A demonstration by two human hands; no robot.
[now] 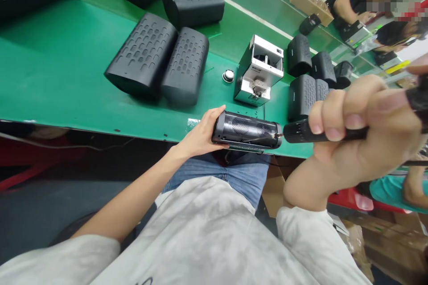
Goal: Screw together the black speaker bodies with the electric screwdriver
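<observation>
A black oblong speaker body (246,131) with a dark mesh grille sits over the near edge of the green desk (67,67), cradled in the curled left hand (200,133). The right hand (354,138) wraps a black electric screwdriver (301,131), its tip touching the body's end. At twelve o'clock stands a silver screw feeder (259,71), with a small round metal disc (228,75) just beside it. Black perforated speaker housings (185,66) lie at eleven and two o'clock.
</observation>
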